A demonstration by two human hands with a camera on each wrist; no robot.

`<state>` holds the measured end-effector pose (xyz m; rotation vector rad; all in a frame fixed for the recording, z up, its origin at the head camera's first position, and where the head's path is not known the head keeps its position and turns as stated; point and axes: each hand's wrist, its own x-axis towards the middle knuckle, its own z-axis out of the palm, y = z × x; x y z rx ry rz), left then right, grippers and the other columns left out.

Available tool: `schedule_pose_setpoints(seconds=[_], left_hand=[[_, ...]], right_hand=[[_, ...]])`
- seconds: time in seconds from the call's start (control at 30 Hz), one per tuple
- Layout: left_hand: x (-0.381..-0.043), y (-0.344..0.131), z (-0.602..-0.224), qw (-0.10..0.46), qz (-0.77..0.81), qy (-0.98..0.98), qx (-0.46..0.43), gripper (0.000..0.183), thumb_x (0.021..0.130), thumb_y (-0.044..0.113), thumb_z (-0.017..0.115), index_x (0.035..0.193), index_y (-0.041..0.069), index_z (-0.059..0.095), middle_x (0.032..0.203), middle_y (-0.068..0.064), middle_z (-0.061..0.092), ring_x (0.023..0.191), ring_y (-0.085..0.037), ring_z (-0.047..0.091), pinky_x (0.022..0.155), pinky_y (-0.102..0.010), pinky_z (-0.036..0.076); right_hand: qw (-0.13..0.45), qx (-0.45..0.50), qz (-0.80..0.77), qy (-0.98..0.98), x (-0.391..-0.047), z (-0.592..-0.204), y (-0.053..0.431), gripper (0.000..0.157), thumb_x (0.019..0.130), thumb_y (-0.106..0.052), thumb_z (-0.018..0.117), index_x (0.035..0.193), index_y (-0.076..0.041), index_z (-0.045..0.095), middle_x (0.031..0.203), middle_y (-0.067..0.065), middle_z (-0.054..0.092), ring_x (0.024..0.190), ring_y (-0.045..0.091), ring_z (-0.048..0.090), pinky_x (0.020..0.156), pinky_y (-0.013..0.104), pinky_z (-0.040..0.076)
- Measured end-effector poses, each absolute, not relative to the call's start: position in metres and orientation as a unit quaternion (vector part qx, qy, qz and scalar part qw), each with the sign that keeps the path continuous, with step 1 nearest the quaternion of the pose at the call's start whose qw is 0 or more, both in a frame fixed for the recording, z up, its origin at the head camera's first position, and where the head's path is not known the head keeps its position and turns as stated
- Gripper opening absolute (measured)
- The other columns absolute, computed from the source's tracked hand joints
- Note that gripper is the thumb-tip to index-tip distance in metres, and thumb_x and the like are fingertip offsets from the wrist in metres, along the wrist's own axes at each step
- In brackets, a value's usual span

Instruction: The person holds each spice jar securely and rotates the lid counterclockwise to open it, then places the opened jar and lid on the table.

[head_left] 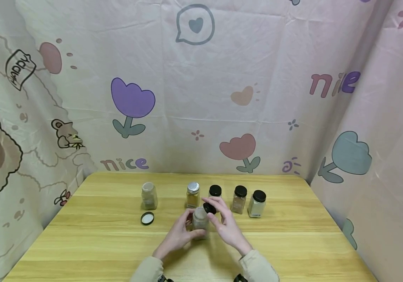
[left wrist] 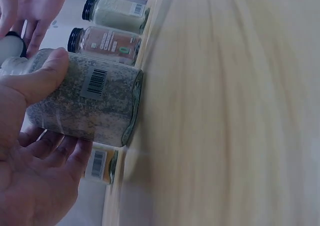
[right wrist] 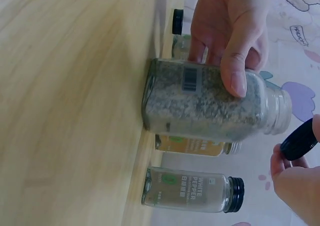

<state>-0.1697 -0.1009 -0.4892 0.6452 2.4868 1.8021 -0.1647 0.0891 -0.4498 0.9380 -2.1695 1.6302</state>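
Note:
Upright on the table, a clear glass spice jar (head_left: 200, 220) has its mouth uncovered. Grey, speckled seasoning fills most of it, and a barcode label (left wrist: 95, 82) shows on its side. My left hand (head_left: 180, 234) grips the jar, thumb on the near side and fingers around the back. Just right of the jar's mouth, my right hand (head_left: 227, 226) pinches a black screw lid (right wrist: 299, 140) between thumb and fingers. The lid is tilted and apart from the jar's threaded neck (right wrist: 277, 111).
Behind the hands stand a silver-capped jar (head_left: 193, 196) of yellow spice and a black-capped white pepper jar (right wrist: 190, 190). Two more black-capped jars, one brownish (head_left: 238, 200) and one pale (head_left: 256, 204), stand right. At left are a lidless jar (head_left: 149, 196) and a loose lid (head_left: 147, 218).

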Motion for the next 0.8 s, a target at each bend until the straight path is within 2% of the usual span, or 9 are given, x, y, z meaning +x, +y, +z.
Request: schedule_pose_setpoints(seconds=[0.23,0.4,0.57,0.73,0.8], left_hand=[[-0.171,-0.116,-0.488,-0.010,0.574,0.799,0.177,0.062,0.082,0.013,0.082,0.133,-0.003,0.050,0.134,-0.026,0.059,0.130,-0.046,0.054,0.115,-0.062,0.041],[-0.173,-0.127,-0.487,-0.019,0.575,0.804,0.149,0.064,0.082,0.011,0.082,0.135,-0.003,0.050,0.134,-0.025,0.060,0.129,-0.044,0.055,0.116,-0.060,0.041],[-0.177,-0.135,-0.487,-0.036,0.572,0.809,0.135,0.063,0.082,0.009,0.082,0.135,-0.006,0.051,0.132,-0.024,0.061,0.126,-0.043,0.057,0.115,-0.057,0.044],[-0.182,-0.142,-0.486,-0.037,0.584,0.802,0.121,0.062,0.083,0.008,0.081,0.136,-0.006,0.050,0.136,-0.026,0.059,0.131,-0.044,0.055,0.117,-0.055,0.042],[-0.184,-0.145,-0.486,-0.038,0.585,0.802,0.115,0.064,0.084,0.008,0.080,0.138,-0.006,0.048,0.138,-0.027,0.058,0.134,-0.045,0.052,0.118,-0.056,0.041]], right_hand=[[0.128,0.321,0.549,-0.761,-0.164,-0.449,0.086,0.037,0.103,-0.003,0.049,0.139,0.002,0.054,0.142,0.020,0.052,0.136,0.010,0.044,0.116,0.017,0.034],[0.094,0.331,0.581,-0.738,-0.165,-0.449,0.080,0.033,0.104,-0.004,0.047,0.136,0.002,0.057,0.141,0.026,0.051,0.134,0.002,0.044,0.115,0.014,0.035],[0.077,0.349,0.614,-0.704,-0.166,-0.450,0.073,0.031,0.103,-0.004,0.050,0.130,0.008,0.056,0.135,0.034,0.051,0.128,-0.005,0.048,0.115,0.011,0.037],[0.069,0.347,0.621,-0.700,-0.166,-0.451,0.070,0.031,0.102,-0.005,0.054,0.129,0.009,0.057,0.133,0.032,0.053,0.124,-0.002,0.051,0.112,0.011,0.041],[0.065,0.343,0.621,-0.701,-0.166,-0.451,0.068,0.031,0.101,-0.005,0.055,0.129,0.008,0.057,0.132,0.030,0.055,0.123,0.004,0.054,0.109,0.013,0.044]])
